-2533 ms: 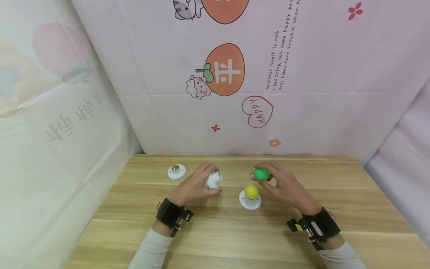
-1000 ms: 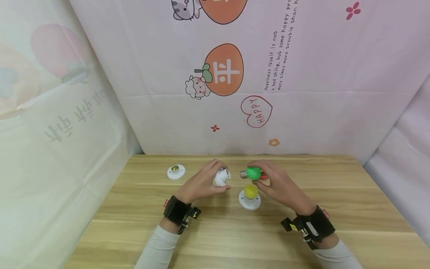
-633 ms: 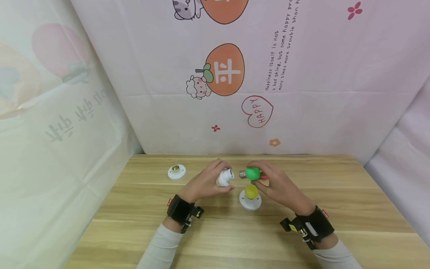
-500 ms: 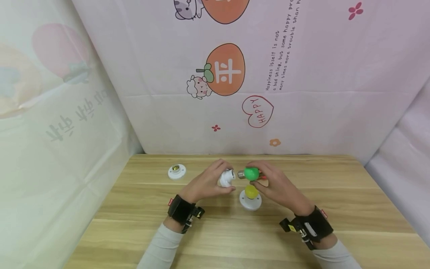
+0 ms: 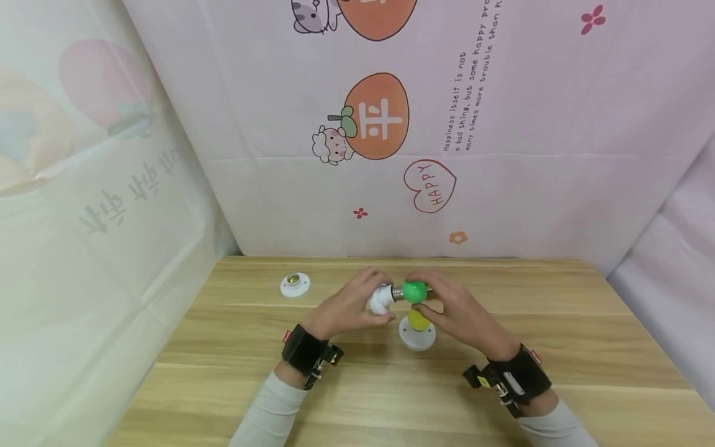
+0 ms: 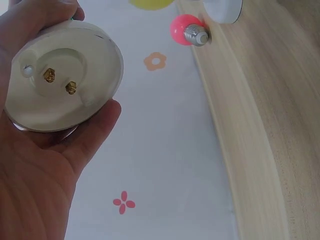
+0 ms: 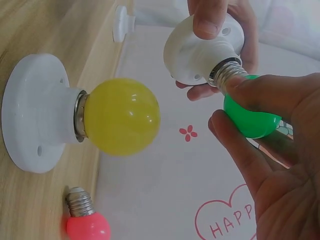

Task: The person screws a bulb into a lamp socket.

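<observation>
My left hand (image 5: 353, 305) grips a white lamp holder (image 5: 381, 300) by its round base, lifted off the table; the left wrist view shows the underside with two brass screws. Between the fingers and thumb of my right hand (image 5: 455, 310) is a green light bulb (image 5: 414, 292), lying sideways. In the right wrist view the bulb's metal screw base (image 7: 227, 74) sits at the mouth of the holder, most of its thread showing. Just below the right hand stands a yellow bulb (image 7: 122, 116) in a second white lamp holder (image 5: 417, 338) on the table.
A third white lamp holder (image 5: 295, 285), with no bulb in it, lies at the back left of the wooden table (image 5: 357, 397). A red bulb (image 7: 88, 226) rests on the table behind the yellow one. A printed cloth (image 5: 313, 205) hangs along the back.
Both hands have come together: the left hand moved right with the lamp holder, the right hand slightly left with the green bulb. The bulb's screw base now meets the holder's mouth.
</observation>
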`<state>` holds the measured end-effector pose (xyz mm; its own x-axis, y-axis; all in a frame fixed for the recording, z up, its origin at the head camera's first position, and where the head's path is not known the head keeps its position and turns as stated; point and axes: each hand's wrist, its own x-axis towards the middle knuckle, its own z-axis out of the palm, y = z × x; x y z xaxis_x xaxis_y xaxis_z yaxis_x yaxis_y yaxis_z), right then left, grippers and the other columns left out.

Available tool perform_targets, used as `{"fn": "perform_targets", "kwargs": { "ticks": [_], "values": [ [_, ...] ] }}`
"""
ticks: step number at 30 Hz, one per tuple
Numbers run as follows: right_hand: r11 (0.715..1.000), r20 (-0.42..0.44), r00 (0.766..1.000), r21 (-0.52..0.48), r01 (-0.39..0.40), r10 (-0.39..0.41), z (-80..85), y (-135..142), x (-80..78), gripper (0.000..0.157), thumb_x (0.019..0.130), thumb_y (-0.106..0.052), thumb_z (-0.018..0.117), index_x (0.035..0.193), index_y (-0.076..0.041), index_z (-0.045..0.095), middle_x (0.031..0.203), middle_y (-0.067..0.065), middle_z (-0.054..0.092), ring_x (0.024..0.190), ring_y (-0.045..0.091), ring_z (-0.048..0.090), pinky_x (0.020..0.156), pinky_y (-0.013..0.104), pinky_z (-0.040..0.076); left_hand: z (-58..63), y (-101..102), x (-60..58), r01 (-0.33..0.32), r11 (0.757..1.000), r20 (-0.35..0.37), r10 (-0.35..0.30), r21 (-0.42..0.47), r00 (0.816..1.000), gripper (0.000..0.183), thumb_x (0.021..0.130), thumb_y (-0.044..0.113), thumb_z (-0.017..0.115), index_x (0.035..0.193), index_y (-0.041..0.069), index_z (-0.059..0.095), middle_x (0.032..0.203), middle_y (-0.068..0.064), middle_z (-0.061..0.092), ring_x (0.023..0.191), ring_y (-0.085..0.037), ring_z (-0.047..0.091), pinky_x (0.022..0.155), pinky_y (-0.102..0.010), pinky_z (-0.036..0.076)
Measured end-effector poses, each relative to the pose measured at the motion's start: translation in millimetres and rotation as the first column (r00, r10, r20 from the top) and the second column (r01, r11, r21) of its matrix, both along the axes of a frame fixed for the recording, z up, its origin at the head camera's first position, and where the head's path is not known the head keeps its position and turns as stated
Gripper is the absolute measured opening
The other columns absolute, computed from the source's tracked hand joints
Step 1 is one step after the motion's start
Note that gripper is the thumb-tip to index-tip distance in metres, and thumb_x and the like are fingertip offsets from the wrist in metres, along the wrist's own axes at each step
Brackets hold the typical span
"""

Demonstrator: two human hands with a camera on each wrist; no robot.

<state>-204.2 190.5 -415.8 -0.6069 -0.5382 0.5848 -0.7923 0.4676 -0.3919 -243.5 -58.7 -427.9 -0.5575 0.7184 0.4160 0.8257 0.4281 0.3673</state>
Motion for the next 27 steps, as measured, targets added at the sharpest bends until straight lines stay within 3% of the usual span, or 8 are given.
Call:
{"fn": "perform_targets", "kwargs": {
  "ticks": [6,17,27],
  "values": [
    [1.000,-0.019,1.000,0.008,-0.017,0.017,-1.3,-1.8,-0.2,0.059,0.079,0.000,0.074,0.132,-0.011,0.051,0.128,0.003,0.056,0.110,0.015,0.056,0.081,0.023,0.054,-0.1,1.0,0.7,0.022,1.000,0.009,-0.022,0.009,1.000,0.049,0.082,0.044,0.071,0.118,0.016,0.052,0.115,0.006,0.047,0.100,-0.007,0.044,0.076,-0.015,0.047],
    [0.999,0.011,0.999,0.016,-0.048,0.047,-1.6,-3.5,2.1,0.060,0.079,0.004,0.073,0.134,-0.006,0.050,0.129,0.006,0.056,0.110,0.018,0.056,0.082,0.024,0.054,0.3,3.3,2.7,0.056,0.998,0.036,-0.057,0.028,0.998,0.048,0.082,0.038,0.072,0.119,0.015,0.051,0.114,0.005,0.044,0.096,-0.006,0.046,0.074,-0.013,0.047],
    [0.999,0.014,0.999,0.025,-0.037,0.037,-2.2,-3.1,2.4,0.058,0.082,-0.005,0.074,0.135,-0.011,0.050,0.122,0.004,0.061,0.105,0.015,0.059,0.080,0.024,0.055,1.1,3.0,3.3,0.067,0.997,0.024,-0.068,0.030,0.997,0.048,0.082,0.035,0.073,0.118,0.014,0.050,0.114,0.005,0.044,0.099,-0.005,0.046,0.079,-0.012,0.047]
  ]
}}
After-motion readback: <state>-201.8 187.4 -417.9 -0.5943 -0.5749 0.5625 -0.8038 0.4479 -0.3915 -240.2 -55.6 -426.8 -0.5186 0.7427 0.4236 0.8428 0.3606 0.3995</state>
